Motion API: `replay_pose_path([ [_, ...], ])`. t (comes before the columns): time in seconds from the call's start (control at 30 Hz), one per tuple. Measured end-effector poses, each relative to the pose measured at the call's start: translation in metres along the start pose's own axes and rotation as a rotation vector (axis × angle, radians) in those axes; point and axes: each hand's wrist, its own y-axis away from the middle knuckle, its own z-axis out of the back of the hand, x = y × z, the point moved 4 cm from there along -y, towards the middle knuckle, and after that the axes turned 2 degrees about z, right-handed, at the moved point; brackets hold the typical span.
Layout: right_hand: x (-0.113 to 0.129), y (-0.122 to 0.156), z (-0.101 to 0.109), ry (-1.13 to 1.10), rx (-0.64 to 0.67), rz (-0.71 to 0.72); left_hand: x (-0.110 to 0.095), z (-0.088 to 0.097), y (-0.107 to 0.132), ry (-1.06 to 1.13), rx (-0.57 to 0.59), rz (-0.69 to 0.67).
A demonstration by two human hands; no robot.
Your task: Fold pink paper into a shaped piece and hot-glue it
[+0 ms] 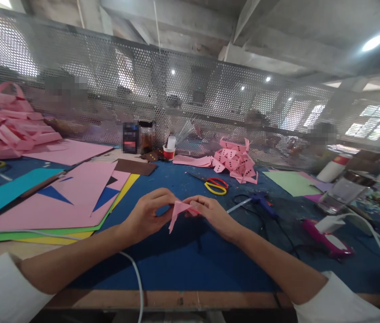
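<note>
Both of my hands meet over the blue table mat [190, 251] and pinch one small folded piece of pink paper [178, 211]. My left hand [149, 211] grips its left end with curled fingers. My right hand [208, 211] grips its right end, fingers closed over the fold. A pointed corner of the paper hangs down between the two hands, just above the mat.
Large pink, blue, green and yellow paper sheets [72, 193] lie at the left. Behind the hands are scissors with red and yellow handles [215, 185], a pile of folded pink shapes [235, 160], a blue glue gun [260, 199] and a pink one [324, 237]. A perforated metal screen [190, 89] closes the back.
</note>
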Motion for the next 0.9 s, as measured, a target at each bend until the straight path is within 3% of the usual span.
replay_pose_path([
  [0.13,0.01,-0.001,0.008,0.126,-0.156,0.083,-0.004,0.007,-0.002,-0.244,-0.072,-0.063],
  [0.43,0.051,0.022,0.014,0.404,-0.439,0.446,0.004,0.01,-0.004,-0.55,-0.001,-0.151],
  [0.63,0.063,0.033,0.01,0.686,-0.396,0.644,0.005,0.012,-0.005,-0.608,0.0,-0.152],
  [0.77,0.052,0.029,0.006,0.924,-0.359,0.655,0.005,0.013,-0.006,-0.593,-0.018,-0.141],
  [0.9,0.044,0.025,0.004,0.989,-0.356,0.644,0.006,0.013,-0.008,-0.592,-0.071,-0.156],
])
